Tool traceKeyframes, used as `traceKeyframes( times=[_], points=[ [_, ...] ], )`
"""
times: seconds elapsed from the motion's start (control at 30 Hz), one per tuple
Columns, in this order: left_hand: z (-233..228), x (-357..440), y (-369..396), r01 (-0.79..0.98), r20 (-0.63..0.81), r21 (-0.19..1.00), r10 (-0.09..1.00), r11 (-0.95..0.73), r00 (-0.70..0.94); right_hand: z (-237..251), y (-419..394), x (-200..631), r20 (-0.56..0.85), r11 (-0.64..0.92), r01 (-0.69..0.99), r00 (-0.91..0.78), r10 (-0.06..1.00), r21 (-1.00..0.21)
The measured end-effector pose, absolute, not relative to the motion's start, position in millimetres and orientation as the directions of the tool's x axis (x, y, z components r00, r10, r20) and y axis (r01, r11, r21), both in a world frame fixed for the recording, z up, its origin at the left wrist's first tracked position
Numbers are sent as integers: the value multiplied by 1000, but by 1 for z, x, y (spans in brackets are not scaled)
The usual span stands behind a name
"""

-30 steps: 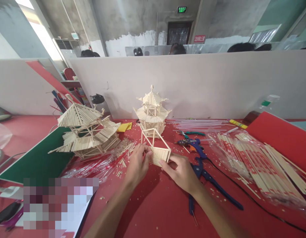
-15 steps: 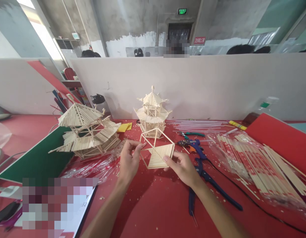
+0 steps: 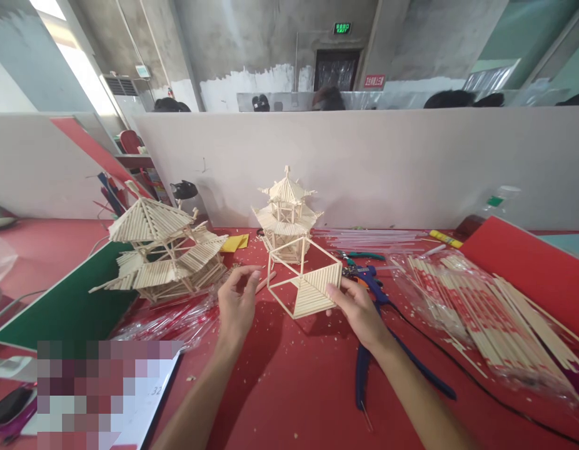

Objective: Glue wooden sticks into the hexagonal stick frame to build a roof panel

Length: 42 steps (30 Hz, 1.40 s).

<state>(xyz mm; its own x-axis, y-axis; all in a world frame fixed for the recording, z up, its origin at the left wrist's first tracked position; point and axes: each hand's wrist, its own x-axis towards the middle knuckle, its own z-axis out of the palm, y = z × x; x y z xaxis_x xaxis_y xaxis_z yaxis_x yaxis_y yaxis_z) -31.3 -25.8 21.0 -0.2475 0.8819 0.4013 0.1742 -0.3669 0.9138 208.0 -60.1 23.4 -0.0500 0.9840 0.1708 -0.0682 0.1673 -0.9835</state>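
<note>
A hexagonal frame of thin wooden sticks (image 3: 317, 290), two of its triangular sections filled with sticks laid side by side, is tilted above the table. My right hand (image 3: 359, 306) pinches it at its right edge, thumb on the filled part. Just left of the frame, my left hand (image 3: 237, 300) is apart from it, thumb and fingers spaced, with nothing visible between them. Beyond the frame stands a tiered stick pagoda (image 3: 288, 215), partly covered by it. A second stick pagoda (image 3: 161, 250) sits to the left.
Right of the frame are a blue glue gun (image 3: 371, 281), blue-handled pliers (image 3: 362, 375) and green-handled cutters (image 3: 367, 255). Bagged wooden sticks (image 3: 477, 312) lie farther right. A green board (image 3: 74, 306) and crumpled plastic (image 3: 177, 315) are at left. A pale partition (image 3: 387, 162) closes the back.
My left hand has come away from the hexagonal frame and moved slightly left. The frame, in my right hand, has shifted right and turned a little.
</note>
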Motion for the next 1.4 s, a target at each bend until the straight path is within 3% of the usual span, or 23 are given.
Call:
traceKeyframes(
  times=[0.2,0.4,0.6,0.8,0.97,1.4],
  points=[
    [12,-40,-15,195,351,932,892,-304,-285,25,-57,224,186,188,-125,26,982,-974],
    [8,-38,-16,269,353,916,915,-297,-194,28,-57,232,191,196,-121,48,980,-973],
    [10,-35,-19,326,449,863,882,-386,-144,28,-56,235,194,194,24,2,981,-981],
    [18,-22,-36,379,556,738,821,-559,128,35,-60,225,188,197,159,-69,980,-967],
    [14,-12,-44,407,501,708,817,-576,285,35,-62,214,195,223,218,-141,970,-950],
    [18,-11,-45,457,367,748,873,-482,320,29,-65,204,228,284,320,-202,952,-904]
  ],
)
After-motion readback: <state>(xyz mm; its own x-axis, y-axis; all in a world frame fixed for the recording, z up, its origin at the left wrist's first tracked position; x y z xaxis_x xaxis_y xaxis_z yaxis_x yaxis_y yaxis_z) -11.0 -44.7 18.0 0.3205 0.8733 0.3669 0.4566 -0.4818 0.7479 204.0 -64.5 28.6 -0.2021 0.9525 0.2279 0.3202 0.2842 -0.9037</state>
